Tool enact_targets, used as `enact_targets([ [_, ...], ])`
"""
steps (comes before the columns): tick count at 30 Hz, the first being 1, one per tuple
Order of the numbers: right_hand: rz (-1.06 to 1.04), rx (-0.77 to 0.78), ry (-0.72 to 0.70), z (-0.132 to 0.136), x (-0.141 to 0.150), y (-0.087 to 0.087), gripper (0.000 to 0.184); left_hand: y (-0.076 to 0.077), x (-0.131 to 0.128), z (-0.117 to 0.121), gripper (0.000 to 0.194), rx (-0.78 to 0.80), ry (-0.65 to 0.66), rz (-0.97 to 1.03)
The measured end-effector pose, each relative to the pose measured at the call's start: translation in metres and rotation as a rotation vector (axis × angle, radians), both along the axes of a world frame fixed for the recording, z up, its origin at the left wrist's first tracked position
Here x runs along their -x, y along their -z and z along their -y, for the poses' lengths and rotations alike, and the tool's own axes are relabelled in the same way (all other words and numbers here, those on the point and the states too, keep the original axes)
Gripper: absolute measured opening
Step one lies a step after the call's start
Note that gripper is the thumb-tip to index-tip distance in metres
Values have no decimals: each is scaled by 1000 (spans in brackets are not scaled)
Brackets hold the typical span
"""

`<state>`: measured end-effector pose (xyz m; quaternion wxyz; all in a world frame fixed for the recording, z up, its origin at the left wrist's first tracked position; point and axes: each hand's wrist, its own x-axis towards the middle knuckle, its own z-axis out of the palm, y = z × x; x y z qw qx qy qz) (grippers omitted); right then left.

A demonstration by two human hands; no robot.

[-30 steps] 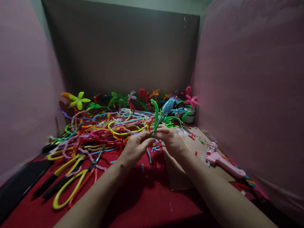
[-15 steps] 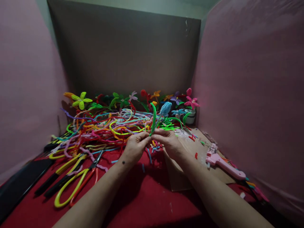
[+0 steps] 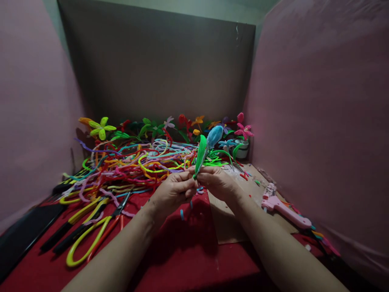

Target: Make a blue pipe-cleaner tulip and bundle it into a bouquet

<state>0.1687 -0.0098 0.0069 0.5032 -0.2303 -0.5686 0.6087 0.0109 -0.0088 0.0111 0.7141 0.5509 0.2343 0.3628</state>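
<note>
Both hands meet in front of me at the base of a pipe-cleaner flower. Its light blue bud [image 3: 215,136] points up and to the right. Beside the stem stands a bright green pipe-cleaner leaf [image 3: 201,153], upright with a slight lean. My left hand [image 3: 178,186] is closed, thumb and fingers pinching the leaf's lower end. My right hand [image 3: 217,182] is closed too, its fingers pressed on the flower's stem right by the leaf. The fingers hide where leaf and stem meet.
A heap of loose pipe cleaners [image 3: 130,166] lies behind my hands, with finished flowers [image 3: 102,129] along the back. Scissors [image 3: 91,239] and black-and-yellow pliers [image 3: 73,223] lie at left. A pink glue gun [image 3: 285,211] rests on cardboard [image 3: 226,223] at right, over red cloth [image 3: 194,263].
The leaf has turned to show its broad side and now stands closer to the bud. The flower has risen slightly and tilts more to the right.
</note>
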Motion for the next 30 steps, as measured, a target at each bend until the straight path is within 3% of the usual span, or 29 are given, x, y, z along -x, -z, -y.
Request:
enact_targets([
  [5, 10, -48, -17, 6, 2, -4, 12, 1, 2, 3, 24, 40, 115, 45],
  [8, -10, -61, 32, 5, 4, -2, 9, -3, 2, 2, 22, 5, 85, 3],
  [15, -92, -72, 319, -1, 12, 5, 10, -6, -4, 2, 21, -368, -354, -331],
  [19, -110, -60, 352, 2, 18, 4, 7, 3, -7, 0, 18, -578, -528, -361],
  [27, -15, -64, 251, 8, 11, -8, 10, -12, -1, 2, 28, -273, -263, -237],
  [30, -6, -88, 216, 6, 6, -7, 9, -12, 1, 2, 28, -219, -186, -189],
])
